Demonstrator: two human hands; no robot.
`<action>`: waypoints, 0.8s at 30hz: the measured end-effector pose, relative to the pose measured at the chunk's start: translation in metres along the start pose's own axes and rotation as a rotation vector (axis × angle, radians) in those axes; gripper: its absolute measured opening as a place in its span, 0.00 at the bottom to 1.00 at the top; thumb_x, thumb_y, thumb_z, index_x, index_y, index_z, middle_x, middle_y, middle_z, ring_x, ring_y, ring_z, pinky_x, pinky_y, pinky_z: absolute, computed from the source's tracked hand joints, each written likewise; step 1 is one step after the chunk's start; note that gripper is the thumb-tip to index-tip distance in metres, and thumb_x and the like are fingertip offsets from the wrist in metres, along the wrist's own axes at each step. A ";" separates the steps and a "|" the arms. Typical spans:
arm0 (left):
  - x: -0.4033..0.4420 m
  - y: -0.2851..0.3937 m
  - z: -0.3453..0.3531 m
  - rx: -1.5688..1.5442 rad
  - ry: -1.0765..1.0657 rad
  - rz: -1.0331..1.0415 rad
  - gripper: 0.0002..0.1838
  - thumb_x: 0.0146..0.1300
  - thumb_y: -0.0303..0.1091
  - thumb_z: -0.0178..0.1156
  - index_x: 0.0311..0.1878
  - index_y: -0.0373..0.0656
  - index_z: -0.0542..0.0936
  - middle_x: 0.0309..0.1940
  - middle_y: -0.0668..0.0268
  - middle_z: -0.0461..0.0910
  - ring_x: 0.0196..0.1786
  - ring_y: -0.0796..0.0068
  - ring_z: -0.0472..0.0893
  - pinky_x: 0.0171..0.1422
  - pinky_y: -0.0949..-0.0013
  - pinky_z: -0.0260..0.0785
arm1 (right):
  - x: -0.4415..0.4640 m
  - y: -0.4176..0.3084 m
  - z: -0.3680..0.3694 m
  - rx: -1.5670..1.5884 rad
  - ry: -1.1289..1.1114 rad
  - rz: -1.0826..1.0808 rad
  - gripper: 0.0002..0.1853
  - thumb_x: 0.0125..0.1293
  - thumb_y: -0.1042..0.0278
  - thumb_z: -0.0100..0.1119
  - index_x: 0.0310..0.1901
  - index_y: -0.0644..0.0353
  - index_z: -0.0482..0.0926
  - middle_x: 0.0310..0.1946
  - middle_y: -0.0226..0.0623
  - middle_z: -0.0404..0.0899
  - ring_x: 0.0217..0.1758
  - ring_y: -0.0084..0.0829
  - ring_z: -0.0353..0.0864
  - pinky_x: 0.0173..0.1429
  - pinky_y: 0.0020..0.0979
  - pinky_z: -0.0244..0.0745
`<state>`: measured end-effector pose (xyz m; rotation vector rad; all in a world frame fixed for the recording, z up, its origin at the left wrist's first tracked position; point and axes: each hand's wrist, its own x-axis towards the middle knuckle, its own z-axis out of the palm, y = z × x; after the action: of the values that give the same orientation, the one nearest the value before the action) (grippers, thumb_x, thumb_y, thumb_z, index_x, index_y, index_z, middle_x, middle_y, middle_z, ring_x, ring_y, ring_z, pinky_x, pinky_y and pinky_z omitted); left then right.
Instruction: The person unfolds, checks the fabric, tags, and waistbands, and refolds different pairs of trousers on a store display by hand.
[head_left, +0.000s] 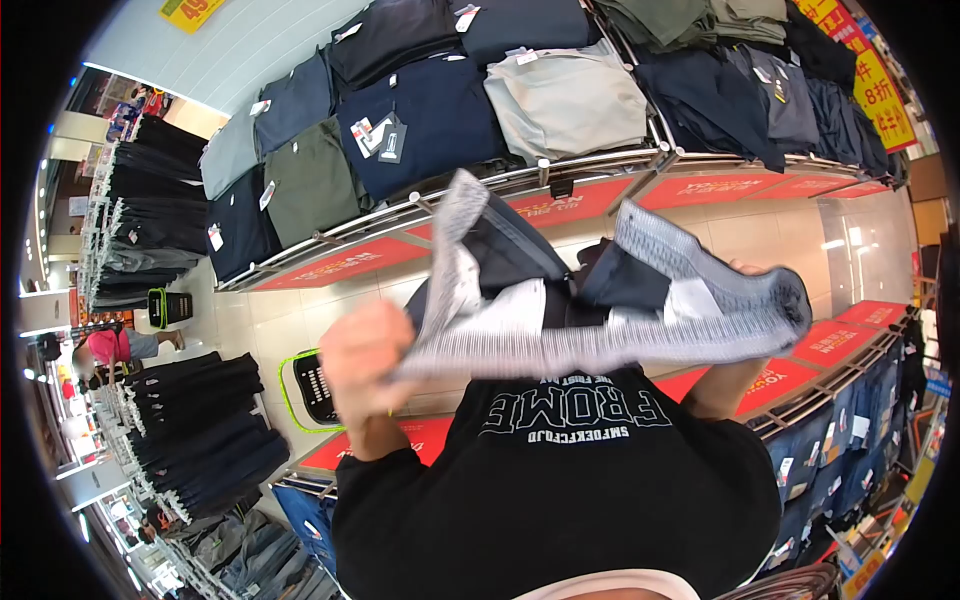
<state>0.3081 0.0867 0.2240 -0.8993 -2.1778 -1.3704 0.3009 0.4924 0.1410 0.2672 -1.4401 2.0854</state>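
A grey garment with a ribbed, waistband-like edge and dark lining (560, 348) is stretched out in front of my chest, with white pieces inside it. My left hand (365, 355), blurred by motion, is closed on its left end. At the right end, my right hand (748, 268) is mostly hidden behind the cloth; a bit of it shows over the upper edge, gripping the garment. Part of the garment bunches up at the far right. Below it is the black printed shirt (560, 490) that I wear.
Folded trousers (420, 120) with tags lie in rows on a rack ahead. Dark trousers hang (190, 420) at the left, and jeans (830, 450) at the lower right. A black basket with a green rim (316, 390) stands on the floor. A person in pink (105, 346) is far left.
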 end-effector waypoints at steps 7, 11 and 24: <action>0.043 0.028 -0.015 -0.322 -0.264 0.421 0.12 0.32 0.31 0.60 0.16 0.36 0.68 0.19 0.54 0.72 0.20 0.60 0.72 0.23 0.64 0.63 | 0.001 0.010 -0.007 0.323 -0.569 0.139 0.21 0.55 0.60 0.61 0.37 0.77 0.78 0.26 0.60 0.79 0.27 0.49 0.80 0.35 0.46 0.74; 0.029 0.016 -0.016 -0.099 -0.320 -0.322 0.18 0.37 0.11 0.61 0.32 0.39 0.70 0.26 0.62 0.72 0.29 0.67 0.73 0.34 0.67 0.66 | -0.014 0.007 -0.012 0.045 -0.298 0.318 0.24 0.61 0.64 0.59 0.55 0.74 0.75 0.47 0.48 0.81 0.49 0.38 0.81 0.57 0.40 0.74; -0.062 -0.136 0.053 0.529 -0.287 -0.574 0.23 0.42 0.13 0.55 0.42 0.43 0.85 0.40 0.53 0.86 0.44 0.63 0.85 0.53 0.68 0.73 | 0.003 -0.016 0.078 -0.173 -0.869 -0.015 0.16 0.48 0.87 0.58 0.41 0.65 0.79 0.42 0.43 0.84 0.40 0.44 0.82 0.45 0.39 0.75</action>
<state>0.2550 0.0736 0.0751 -0.2870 -2.9682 -0.8089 0.2952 0.4263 0.1855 1.2153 -2.0567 1.8791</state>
